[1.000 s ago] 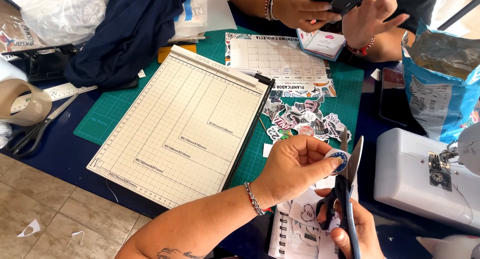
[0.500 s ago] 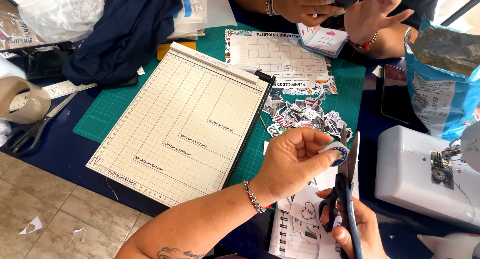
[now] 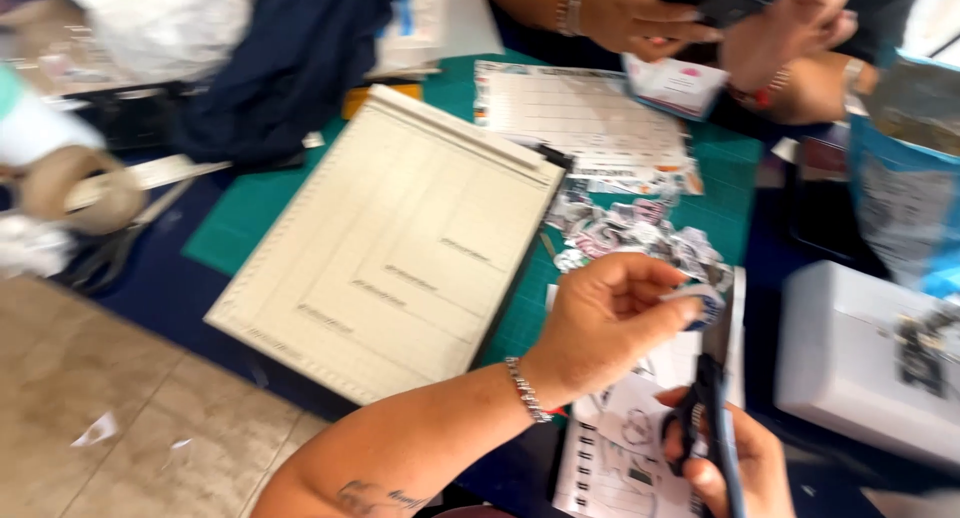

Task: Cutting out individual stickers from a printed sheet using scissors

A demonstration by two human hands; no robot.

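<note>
At 4 o'clock of the paper trimmer [image 3: 400, 248], left hand [image 3: 600, 323] has lifted its pinched round sticker [image 3: 703, 304] slightly; right hand [image 3: 725, 463] still grips scissors [image 3: 715, 398], cutting ongoing.

You are looking at a brightly lit scene, washed in even, daylight-like light with no hard glare. The whole frame is smeared by motion blur: the cream gridded paper trimmer board [image 3: 400, 248] has lost its fine lines, and the pile of small printed cut-out stickers [image 3: 630, 233] is a soft jumble. Your left hand [image 3: 610, 323] is among the sharper parts, with soft shadow under its fingers [image 3: 680, 313]; your right hand [image 3: 730, 468] at the bottom edge is blurrier. The far left is the most streaked, where the tan roll of tape [image 3: 75, 188] melts into its surroundings. The white machine housing [image 3: 850, 348] looks pale and slightly overexposed. Shadows on the dark blue tabletop [image 3: 170, 288] are faint.
</note>
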